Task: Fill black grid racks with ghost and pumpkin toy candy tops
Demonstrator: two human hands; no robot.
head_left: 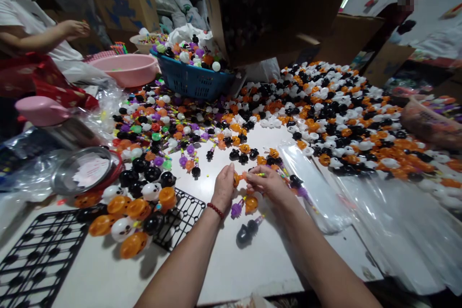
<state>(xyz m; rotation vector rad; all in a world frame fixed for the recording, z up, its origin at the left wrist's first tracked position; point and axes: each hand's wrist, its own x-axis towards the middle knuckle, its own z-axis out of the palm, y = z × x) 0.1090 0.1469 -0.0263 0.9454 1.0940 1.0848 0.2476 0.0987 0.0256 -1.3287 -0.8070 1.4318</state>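
Observation:
My left hand [224, 186], with a red bead bracelet on its wrist, is closed on an orange pumpkin-shaped plastic piece [236, 179]. Facing it, my right hand [269, 184] pinches a small stick [261, 174] with yellow-green in it and an orange spiky end, which meets or nearly meets the pumpkin. Below the hands lie a purple spiky piece [236, 209], another orange pumpkin [251, 204] and a black piece [244, 235] joined to a purple tube. Just beyond the fingers are loose pumpkins and black pieces [243, 158].
Heaps of orange, white and black pieces [339, 106] cover the table's far right. Left stand a black grid rack [180, 221] topped with pieces, a metal bowl [59, 180] and a pink-lidded flask [43, 110]. Plastic bags [317, 192] lie right; a blue basket [195, 79] stands behind.

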